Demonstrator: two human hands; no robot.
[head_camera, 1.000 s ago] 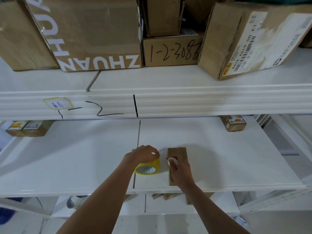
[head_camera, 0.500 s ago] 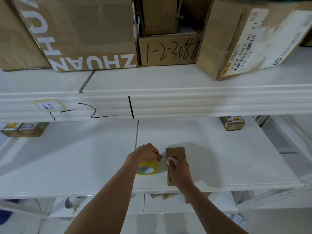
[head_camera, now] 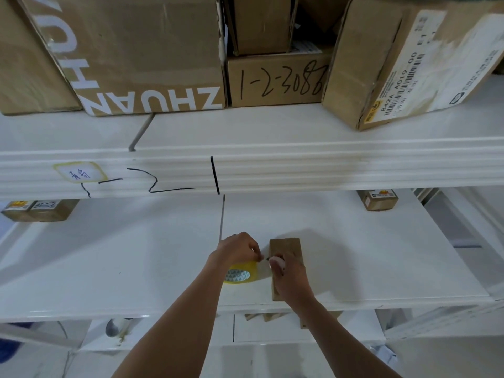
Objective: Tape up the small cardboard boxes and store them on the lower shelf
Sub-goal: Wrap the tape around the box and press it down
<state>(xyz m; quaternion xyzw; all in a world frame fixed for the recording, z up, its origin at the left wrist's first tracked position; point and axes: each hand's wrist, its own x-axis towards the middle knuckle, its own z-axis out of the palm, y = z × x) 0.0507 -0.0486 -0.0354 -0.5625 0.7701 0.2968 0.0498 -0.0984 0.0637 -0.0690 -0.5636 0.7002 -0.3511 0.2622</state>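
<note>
Since a second earlier, my left hand (head_camera: 236, 251) had slid the tape roll (head_camera: 241, 272) closer to the box (head_camera: 286, 248), so the gap between roll and box had nearly closed, while my right hand (head_camera: 290, 279) had stayed planted on the box. The left fingers were curled over the top of the roll, and its fingertips seemed to pinch something small at the edge facing the box, probably the free end of the tape, though I could not see the strip itself. The right hand pressed down on the box with its thumb at the near left edge; whether its fingers curled round the far side I could not tell. The box lay flat on the shelf (head_camera: 136, 268) under my right palm, just right of the roll. I judged that the tape was about to be drawn across the box, so sealing had barely started. Below my wrists, a few more boxes (head_camera: 270, 317) showed on the lower shelf (head_camera: 272, 334), where this one would go once taped.
</note>
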